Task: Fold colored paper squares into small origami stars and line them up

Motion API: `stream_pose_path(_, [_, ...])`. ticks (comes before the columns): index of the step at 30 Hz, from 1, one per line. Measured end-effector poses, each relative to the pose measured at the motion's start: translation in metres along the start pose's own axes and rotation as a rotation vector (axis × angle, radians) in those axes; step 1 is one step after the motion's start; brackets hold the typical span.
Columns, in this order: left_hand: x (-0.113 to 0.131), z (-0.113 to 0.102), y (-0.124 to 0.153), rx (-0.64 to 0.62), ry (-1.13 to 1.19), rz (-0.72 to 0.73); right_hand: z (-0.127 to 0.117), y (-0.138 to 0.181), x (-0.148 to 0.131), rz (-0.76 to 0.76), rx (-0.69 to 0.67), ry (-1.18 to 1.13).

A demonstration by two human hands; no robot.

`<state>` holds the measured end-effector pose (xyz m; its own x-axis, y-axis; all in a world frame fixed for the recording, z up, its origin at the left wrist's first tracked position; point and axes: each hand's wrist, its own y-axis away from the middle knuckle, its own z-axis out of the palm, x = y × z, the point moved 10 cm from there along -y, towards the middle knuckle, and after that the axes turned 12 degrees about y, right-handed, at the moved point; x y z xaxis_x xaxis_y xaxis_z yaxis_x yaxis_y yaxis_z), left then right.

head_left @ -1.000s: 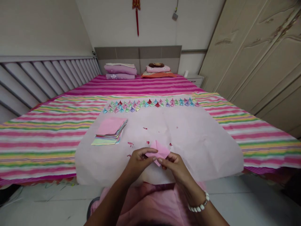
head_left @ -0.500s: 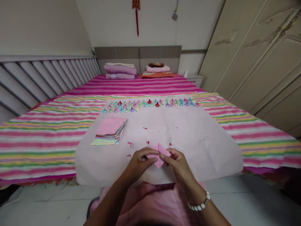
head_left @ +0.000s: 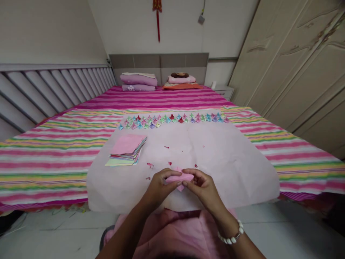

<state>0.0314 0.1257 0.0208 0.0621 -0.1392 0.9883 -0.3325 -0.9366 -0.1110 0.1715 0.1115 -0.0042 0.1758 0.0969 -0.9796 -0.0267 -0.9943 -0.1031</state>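
1. Pink paper (head_left: 179, 177) looked light, thin and easily creased; best gripped at the folded edges, lightly.
2. It was small, pale pink, partly folded, held just above the white sheet (head_left: 229, 162) at the bed's near edge.
3. Left hand (head_left: 159, 187) and right hand (head_left: 203, 187) both pinched it, fingers closed on it.

Left hand (head_left: 159, 187) and right hand (head_left: 203, 187) meet, fingertips pinched together
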Motion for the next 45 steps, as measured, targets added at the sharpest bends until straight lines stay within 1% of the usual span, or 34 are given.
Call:
stream_pose_path(5, [0.002,0.001,0.001,-0.003,-0.004,-0.001,-0.003,0.001,-0.018,-0.159,0.043,0.172])
stream_pose_path(9, [0.001,-0.001,0.0,0.003,-0.027,0.015,-0.002,0.002,-0.028,-0.25,0.043,0.241])
stream_pose_path(16, [0.01,-0.004,-0.002,0.036,-0.158,0.172,-0.005,0.0,-0.033,-0.319,0.059,0.273])
stream_pose_path(18, [0.012,-0.006,-0.001,0.057,-0.179,0.186,-0.004,0.0,-0.034,-0.313,0.044,0.272])
stream_pose_path(20, [0.013,-0.004,-0.001,0.033,-0.193,0.183,-0.001,0.0,-0.036,-0.306,0.01,0.269])
stream_pose_path(22, [0.011,0.0,-0.001,0.003,-0.21,0.151,0.002,0.001,-0.037,-0.298,-0.019,0.274])
stream_pose_path(24, [0.008,0.0,-0.001,-0.001,-0.208,0.098,0.004,0.001,-0.037,-0.29,-0.033,0.289])
stream_pose_path(27, [0.003,-0.002,-0.001,-0.014,-0.095,0.013,0.005,0.001,-0.037,-0.291,-0.049,0.306])
stream_pose_path(30, [0.0,-0.003,0.0,-0.028,0.004,-0.039,0.006,0.001,-0.037,-0.283,-0.066,0.307])
stream_pose_path(34, [-0.004,-0.007,-0.001,0.025,0.085,-0.078,0.01,0.002,-0.039,-0.277,-0.08,0.322])
stream_pose_path(37, [-0.013,-0.018,-0.001,0.154,0.197,-0.112,0.008,0.002,-0.038,-0.247,-0.053,0.298])
stream_pose_path(39, [-0.02,-0.022,0.0,0.204,0.314,-0.132,0.005,0.0,-0.032,-0.175,-0.033,0.242])
stream_pose_path(40, [-0.024,-0.02,0.0,0.19,0.377,-0.141,0.004,-0.001,-0.028,-0.131,-0.031,0.21])
stream_pose_path(42, [-0.029,-0.007,0.001,0.088,0.48,-0.167,0.004,-0.001,-0.02,-0.062,-0.041,0.158])
stream_pose_path(44, [-0.033,0.006,0.003,-0.009,0.486,-0.211,0.004,-0.002,-0.015,-0.032,-0.047,0.127])
stream_pose_path(45, [-0.036,0.009,0.005,-0.021,0.454,-0.23,0.004,-0.002,-0.013,-0.026,-0.043,0.112])
